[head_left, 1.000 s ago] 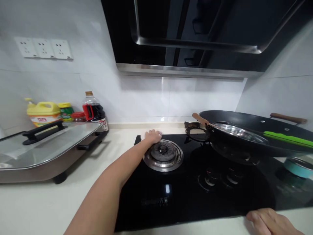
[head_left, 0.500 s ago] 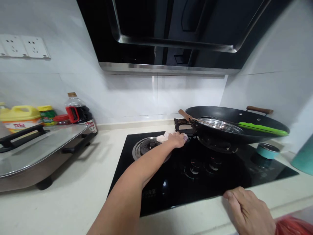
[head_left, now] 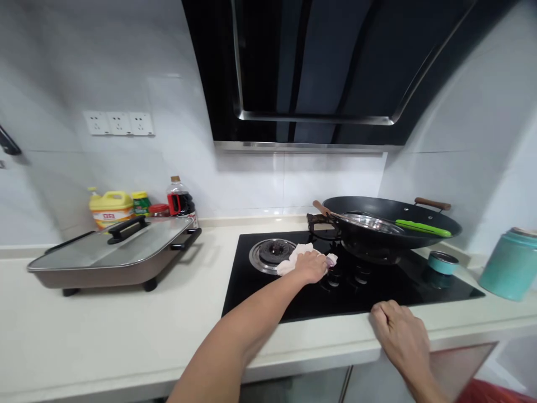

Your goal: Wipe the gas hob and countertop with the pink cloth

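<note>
Head cam's got the left hand [head_left: 311, 267] clamped down over a white cloth [head_left: 289, 266] on the black stovetop [head_left: 268, 299], right beside the left burner [head_left: 275, 251] and closer to the hob's left edge than its right. Bit of purple pokes out past the fingers. Right hand [head_left: 403, 336] is well apart from the left, fingers curled up by the hob's front edge, near the front edge of the worktop [head_left: 126, 341]; honestly can't tell if it's gripping anything. Big black wok [head_left: 384, 207] sits over toward the hob's back right, with a shiny metal piece [head_left: 369, 223] and a green handle [head_left: 422, 228] in it. Little turquoise tin [head_left: 443, 264] is near the hob's right edge. Off the hob's left edge, there's a lidded pan [head_left: 100, 277] on the worktop, with a yellow jug [head_left: 112, 208] and a dark sauce bottle [head_left: 180, 202] behind it.
</note>
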Demonstrator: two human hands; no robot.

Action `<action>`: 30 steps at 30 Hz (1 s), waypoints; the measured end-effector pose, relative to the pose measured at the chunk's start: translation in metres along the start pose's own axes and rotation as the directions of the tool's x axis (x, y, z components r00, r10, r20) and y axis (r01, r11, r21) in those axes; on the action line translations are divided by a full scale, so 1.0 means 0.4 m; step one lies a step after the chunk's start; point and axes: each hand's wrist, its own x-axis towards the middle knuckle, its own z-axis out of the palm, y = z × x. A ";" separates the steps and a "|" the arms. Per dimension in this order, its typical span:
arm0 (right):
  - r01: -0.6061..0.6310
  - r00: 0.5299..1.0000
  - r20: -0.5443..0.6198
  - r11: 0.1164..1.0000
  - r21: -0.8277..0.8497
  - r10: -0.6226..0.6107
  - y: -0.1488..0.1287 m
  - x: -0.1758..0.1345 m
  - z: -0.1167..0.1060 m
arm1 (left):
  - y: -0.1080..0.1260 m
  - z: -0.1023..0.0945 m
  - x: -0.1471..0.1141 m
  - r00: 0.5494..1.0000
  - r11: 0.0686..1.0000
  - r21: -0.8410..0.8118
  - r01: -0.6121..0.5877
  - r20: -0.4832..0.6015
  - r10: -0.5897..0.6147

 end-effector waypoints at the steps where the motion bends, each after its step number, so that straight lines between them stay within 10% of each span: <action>1: -0.004 1.000 0.005 1.000 -0.003 0.004 -0.002 0.001 -0.002 | -0.001 -0.004 -0.028 1.000 1.000 0.002 0.009 -0.006 -0.009; 14: 0.007 1.000 -0.013 1.000 -0.028 -0.007 -0.013 -0.001 -0.011 | -0.094 -0.062 -0.442 0.990 0.986 -0.130 -0.106 -0.105 0.093; 18: 0.000 1.000 -0.026 0.999 -0.045 -0.001 -0.017 0.000 -0.010 | -0.215 -0.089 -0.495 0.977 0.988 -0.080 0.131 -0.161 -0.142; 23: 0.005 0.999 -0.047 0.999 -0.040 -0.007 -0.018 0.003 -0.004 | -0.316 -0.136 -0.531 0.903 0.902 0.074 0.425 0.035 -0.429; 30: -0.003 0.997 -0.079 0.999 -0.036 0.000 -0.015 0.002 0.008 | -0.268 -0.082 -0.543 0.936 0.922 0.207 0.328 -0.203 -0.287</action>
